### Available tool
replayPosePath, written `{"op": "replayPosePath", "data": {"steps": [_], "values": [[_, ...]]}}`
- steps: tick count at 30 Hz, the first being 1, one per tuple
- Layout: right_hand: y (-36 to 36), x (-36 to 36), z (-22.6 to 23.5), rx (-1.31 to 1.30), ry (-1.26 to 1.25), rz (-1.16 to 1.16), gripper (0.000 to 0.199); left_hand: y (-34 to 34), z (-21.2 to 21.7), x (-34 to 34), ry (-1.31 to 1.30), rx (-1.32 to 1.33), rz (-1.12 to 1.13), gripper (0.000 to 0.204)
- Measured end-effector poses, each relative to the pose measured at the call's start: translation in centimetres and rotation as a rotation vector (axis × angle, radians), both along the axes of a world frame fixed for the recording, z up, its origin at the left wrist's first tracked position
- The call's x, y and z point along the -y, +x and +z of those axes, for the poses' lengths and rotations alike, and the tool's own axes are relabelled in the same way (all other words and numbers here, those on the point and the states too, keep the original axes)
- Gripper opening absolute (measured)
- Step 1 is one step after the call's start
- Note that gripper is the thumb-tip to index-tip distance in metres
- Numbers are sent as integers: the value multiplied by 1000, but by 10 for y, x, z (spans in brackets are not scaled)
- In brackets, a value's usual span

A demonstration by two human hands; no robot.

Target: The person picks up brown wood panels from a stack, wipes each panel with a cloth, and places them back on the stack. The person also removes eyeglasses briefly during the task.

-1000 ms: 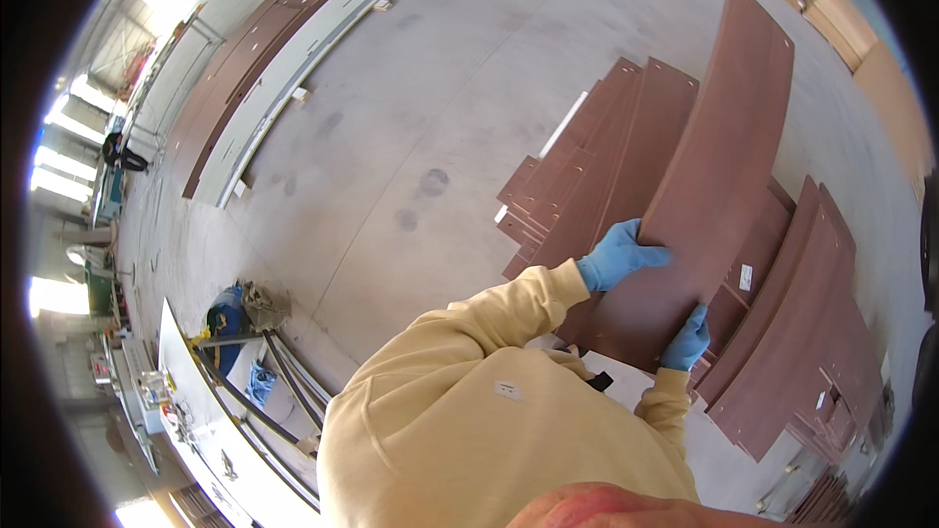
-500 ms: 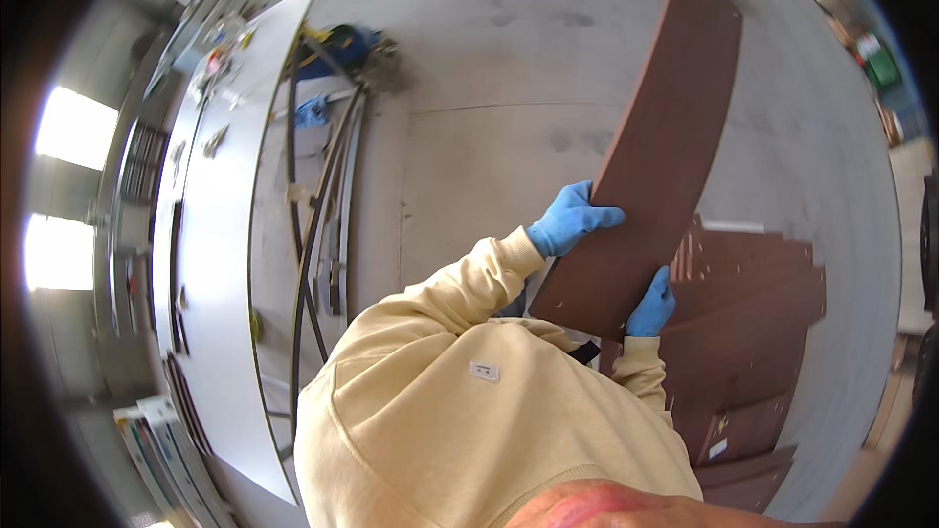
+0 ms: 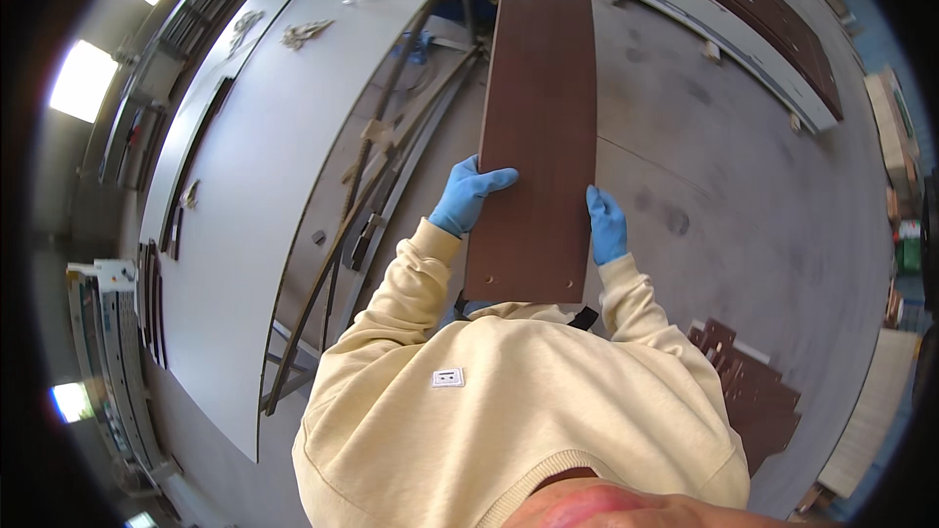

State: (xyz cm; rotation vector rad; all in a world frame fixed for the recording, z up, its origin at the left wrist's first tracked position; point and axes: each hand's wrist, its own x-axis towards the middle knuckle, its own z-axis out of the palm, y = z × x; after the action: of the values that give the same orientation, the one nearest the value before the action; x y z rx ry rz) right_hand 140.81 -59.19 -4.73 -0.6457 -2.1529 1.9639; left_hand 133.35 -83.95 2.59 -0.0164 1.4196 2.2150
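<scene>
A long dark brown wooden board (image 3: 541, 108) extends straight out in front of my body, its near end close to my waist. Small round holes show near that end's corners. My left hand (image 3: 469, 194), in a blue glove, grips the left edge with the thumb laid over the top face. On the opposite edge, my right hand (image 3: 606, 225), gloved the same way, is closed around the board. The fingers of both hands beneath the board are hidden.
A long white-topped table (image 3: 264, 156) on a metal frame stands to my left, with crumpled rags (image 3: 306, 33) on it. Brown boards (image 3: 748, 391) are stacked on the floor at the lower right. Far right, a long pale panel stack (image 3: 724, 29) with brown boards rests on small blocks.
I have turned left with the board, which has swung from my right to straight ahead of me. The stack of brown boards now lies farther behind on the right. Both hands keep their hold.
</scene>
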Motion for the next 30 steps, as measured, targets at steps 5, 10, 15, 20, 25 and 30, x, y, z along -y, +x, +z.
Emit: {"op": "replayPosePath", "data": {"steps": [5,10,15,20,25,30], "values": [[-161,86,-2,73,-382,201,56,-77,-5,111,-68,26,88,46],[-275,182,9,213,-552,199,61,-137,-23,197,-60,54,143,49],[-373,257,-25,267,-309,54,64,-230,-33,270,-272,-8,111,52],[-474,312,-82,161,-166,-89,58,-350,-49,329,-349,-11,32,58],[-539,358,-76,277,-130,-136,64,-446,-59,375,-568,83,-88,61],[-577,405,-74,381,-92,-181,66,-501,-75,416,-690,131,-130,62]]}}
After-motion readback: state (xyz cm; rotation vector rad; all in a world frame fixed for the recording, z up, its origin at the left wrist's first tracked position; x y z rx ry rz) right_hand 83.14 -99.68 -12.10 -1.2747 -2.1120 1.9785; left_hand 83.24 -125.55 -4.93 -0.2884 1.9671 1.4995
